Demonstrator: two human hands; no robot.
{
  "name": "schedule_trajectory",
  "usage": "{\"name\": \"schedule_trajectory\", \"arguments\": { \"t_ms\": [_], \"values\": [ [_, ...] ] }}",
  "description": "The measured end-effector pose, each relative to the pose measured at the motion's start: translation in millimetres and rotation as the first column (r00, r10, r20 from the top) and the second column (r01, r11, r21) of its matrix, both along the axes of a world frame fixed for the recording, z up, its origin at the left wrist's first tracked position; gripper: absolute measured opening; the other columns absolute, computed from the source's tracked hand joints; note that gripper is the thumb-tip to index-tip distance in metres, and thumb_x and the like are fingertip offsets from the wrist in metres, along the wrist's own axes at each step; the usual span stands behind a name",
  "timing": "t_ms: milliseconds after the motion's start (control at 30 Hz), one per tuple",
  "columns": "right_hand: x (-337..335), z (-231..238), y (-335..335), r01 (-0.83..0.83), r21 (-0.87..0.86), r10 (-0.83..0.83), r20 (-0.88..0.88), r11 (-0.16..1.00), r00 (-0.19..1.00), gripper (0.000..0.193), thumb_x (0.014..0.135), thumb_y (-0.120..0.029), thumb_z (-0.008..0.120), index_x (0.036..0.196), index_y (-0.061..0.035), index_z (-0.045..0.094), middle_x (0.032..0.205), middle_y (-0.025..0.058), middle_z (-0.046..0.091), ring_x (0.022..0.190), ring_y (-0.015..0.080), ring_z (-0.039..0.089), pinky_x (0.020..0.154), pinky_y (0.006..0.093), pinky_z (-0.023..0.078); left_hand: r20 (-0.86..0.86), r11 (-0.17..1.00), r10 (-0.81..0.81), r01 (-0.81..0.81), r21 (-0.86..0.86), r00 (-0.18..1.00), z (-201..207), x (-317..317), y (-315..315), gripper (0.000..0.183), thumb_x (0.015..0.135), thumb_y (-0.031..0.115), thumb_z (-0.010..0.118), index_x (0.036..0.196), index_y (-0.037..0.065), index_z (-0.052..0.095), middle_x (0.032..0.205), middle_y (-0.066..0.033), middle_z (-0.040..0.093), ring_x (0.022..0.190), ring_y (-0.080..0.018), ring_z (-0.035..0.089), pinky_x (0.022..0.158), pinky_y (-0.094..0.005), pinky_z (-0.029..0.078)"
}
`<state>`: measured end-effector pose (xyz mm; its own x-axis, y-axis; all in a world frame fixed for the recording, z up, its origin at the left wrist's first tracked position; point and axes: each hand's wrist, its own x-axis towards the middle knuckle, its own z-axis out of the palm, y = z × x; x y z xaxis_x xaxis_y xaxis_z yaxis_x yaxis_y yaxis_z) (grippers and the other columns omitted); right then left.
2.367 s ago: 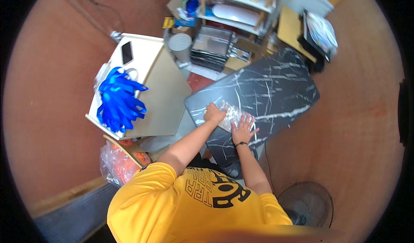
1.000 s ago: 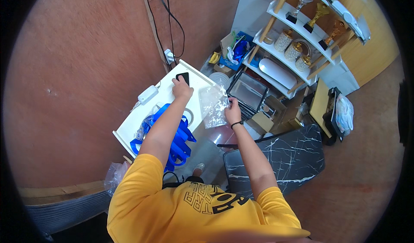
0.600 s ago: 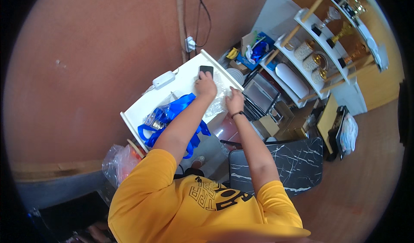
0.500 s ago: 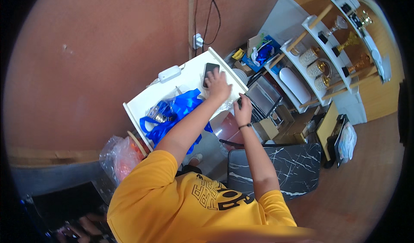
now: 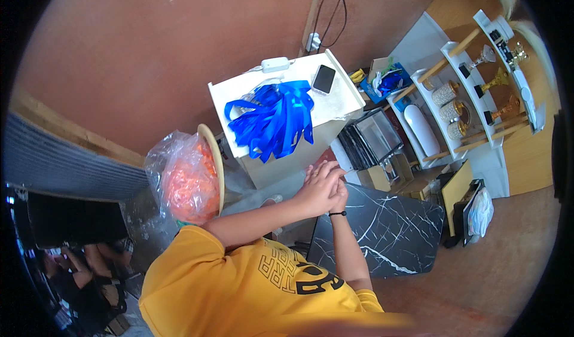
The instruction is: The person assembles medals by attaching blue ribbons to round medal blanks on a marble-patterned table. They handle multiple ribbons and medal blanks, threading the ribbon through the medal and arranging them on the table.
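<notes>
Black marbled table (image 5: 394, 229): the dark, white-veined top lies in front of the person and to the right, its upper left edge partly covered in this view by the two hands. The left hand (image 5: 315, 190) lies across the right hand (image 5: 339, 197), the fingers bent and lapped together; the overlap hides how far each hand is closed, and whether anything is held between them cannot be told. Contact between hands and table likewise cannot be judged. A dark bracelet (image 5: 338, 214) encircles the right wrist; the person wears a yellow shirt (image 5: 239, 289).

Beyond the hands stands a white cabinet (image 5: 332, 105). Its top carries a heap of blue ribbons (image 5: 281, 116), some hanging over the near edge, a dark-faced phone (image 5: 324, 78) to the right of them and a white box-shaped device (image 5: 275, 65) at the back edge. To the left, well apart from the table, a clear plastic bag (image 5: 161, 163) encloses orange material (image 5: 191, 187), beside a curved tan rim (image 5: 212, 157). Upper right: shelf unit (image 5: 463, 41) with wooden poles, bearing pale jars (image 5: 444, 92) with gold lids and, higher, a gold trophy (image 5: 495, 83) among others
</notes>
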<state>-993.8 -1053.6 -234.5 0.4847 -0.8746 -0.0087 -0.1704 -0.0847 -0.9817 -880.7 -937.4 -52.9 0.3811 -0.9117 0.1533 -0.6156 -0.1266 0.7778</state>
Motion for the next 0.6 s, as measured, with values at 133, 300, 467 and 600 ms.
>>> {"name": "schedule_trajectory", "arguments": {
  "t_ms": [133,300,467,600],
  "values": [
    [10,25,14,-0.025,-0.225,-0.039,-0.277,0.974,0.960,0.044,0.102,-0.036,0.050,0.078,-0.0005,0.060,0.061,0.0105,0.057,0.057,0.0189,0.053,0.056,0.0381,0.043,-0.019,0.991,0.127,-0.126,0.036,0.992,9,5,66,0.053,0.085,0.029,0.069,0.132,0.013,0.049,0.145,-0.0165,0.040,0.136,-0.0388,0.037,0.112,-0.0570,0.026],
    [25,33,12,-0.001,-0.113,-0.025,-0.232,0.994,0.972,0.045,0.103,-0.036,0.049,0.076,-0.0016,0.059,0.061,0.0067,0.056,0.059,0.0169,0.053,0.058,0.0340,0.043,0.038,0.940,0.337,-0.339,0.044,0.941,4,47,167,0.052,0.085,0.025,0.072,0.130,0.008,0.052,0.139,-0.0168,0.046,0.126,-0.0347,0.048,0.109,-0.0466,0.035],
    [54,48,-8,0.014,-0.279,-0.054,-0.138,0.960,0.989,0.045,0.103,-0.035,0.048,0.075,-0.0015,0.060,0.063,0.0060,0.058,0.062,0.0167,0.056,0.060,0.0330,0.045,-0.092,0.790,0.614,-0.608,0.086,0.784,-21,84,266,0.050,0.083,0.018,0.073,0.127,0.004,0.053,0.132,-0.0189,0.051,0.125,-0.0346,0.049,0.106,-0.0414,0.039],
    [79,74,-19,0.027,-0.353,-0.091,-0.167,0.935,0.982,0.045,0.103,-0.034,0.048,0.075,-0.0001,0.059,0.063,0.0099,0.058,0.061,0.0214,0.057,0.060,0.0353,0.044,-0.119,0.641,0.768,-0.756,0.133,0.630,-29,98,310,0.051,0.084,0.016,0.072,0.128,0.002,0.051,0.131,-0.0196,0.051,0.126,-0.0337,0.049,0.107,-0.0403,0.038]
  ]
}}
